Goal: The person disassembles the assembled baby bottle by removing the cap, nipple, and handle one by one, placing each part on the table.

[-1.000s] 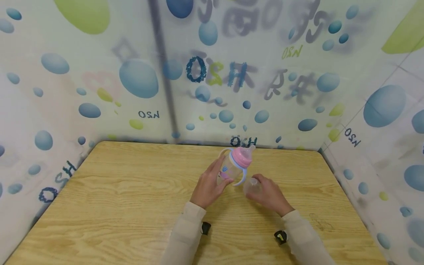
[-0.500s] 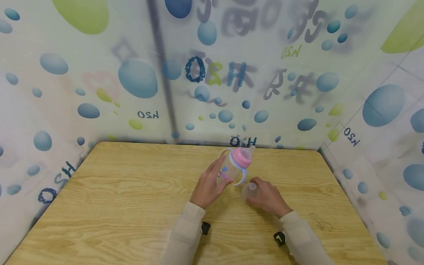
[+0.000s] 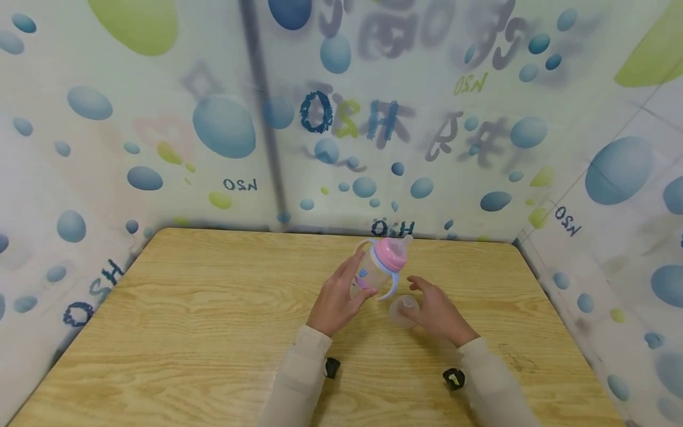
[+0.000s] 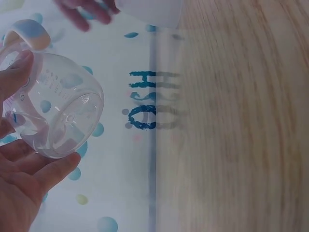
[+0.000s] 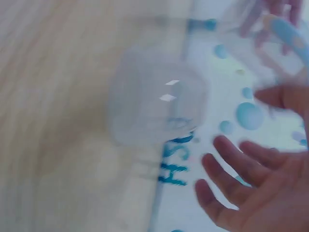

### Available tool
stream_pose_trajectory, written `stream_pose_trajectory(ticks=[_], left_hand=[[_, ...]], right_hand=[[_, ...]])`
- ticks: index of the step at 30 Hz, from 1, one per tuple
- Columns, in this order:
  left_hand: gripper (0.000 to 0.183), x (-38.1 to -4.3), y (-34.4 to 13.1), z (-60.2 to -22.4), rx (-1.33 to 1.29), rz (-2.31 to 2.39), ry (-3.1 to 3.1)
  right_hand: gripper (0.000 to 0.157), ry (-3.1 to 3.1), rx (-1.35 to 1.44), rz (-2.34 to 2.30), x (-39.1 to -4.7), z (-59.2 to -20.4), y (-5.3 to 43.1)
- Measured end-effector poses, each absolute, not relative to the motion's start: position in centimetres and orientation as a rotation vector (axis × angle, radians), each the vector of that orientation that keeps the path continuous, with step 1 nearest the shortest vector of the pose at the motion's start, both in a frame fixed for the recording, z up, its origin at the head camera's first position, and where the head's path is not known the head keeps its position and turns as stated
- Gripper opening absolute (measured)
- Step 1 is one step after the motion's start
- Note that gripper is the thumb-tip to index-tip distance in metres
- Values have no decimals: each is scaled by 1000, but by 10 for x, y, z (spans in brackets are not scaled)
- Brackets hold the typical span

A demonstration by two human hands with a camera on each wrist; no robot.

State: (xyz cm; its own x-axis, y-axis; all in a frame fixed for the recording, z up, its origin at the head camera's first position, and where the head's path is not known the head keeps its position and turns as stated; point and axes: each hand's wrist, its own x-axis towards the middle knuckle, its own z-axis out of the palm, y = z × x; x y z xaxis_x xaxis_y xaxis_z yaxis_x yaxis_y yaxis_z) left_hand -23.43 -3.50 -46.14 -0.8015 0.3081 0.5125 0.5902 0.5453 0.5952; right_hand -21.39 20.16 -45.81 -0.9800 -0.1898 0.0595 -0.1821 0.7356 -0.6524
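- Cream sleeves (image 3: 299, 373) nearest us, a dark wrist piece (image 3: 454, 379) close beside each!
- Right hand (image 3: 440, 317) next, and look at those fingers, spread wide and loose, just beside the clear cap (image 3: 399, 312) resting on the bench (image 3: 213, 308)!
- Left hand (image 3: 336, 302) has the baby bottle (image 3: 370, 276), fingers and thumb wrapped around its transparent body, the whole thing tilted with the teat (image 3: 408, 239) up and to the right.
- Pink collar (image 3: 391, 254) on top, pale blue handle (image 3: 394, 287) curving out below it.
- And right at the back, a pale wall (image 3: 453, 35) dotted with blue and green spots!
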Motion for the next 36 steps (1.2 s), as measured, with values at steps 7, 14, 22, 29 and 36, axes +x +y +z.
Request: stream_pose_trajectory(ticks=[7,14,22,29,36], left_hand=[[79,-235,-34,-463,-755,-1100,-2406],[77,-235,-33,-462,-785,-1043,-2354],[73,-233,-33,-457,-787,-970,-2294],[75,-232,-32,-457,-846,-1048,-2299],[77,-232,-35,-456,-874,-1093,-2325]], right_hand=[[44,2886,-238,-1696,-215,-424,187],[44,2913,-112,-1759,-218,-412,167],[40,2910,-86,-1795,-218,-407,163],[36,2885,-232,-1875,-216,-408,164],[36,2824,-385,-1928,-214,-412,165]])
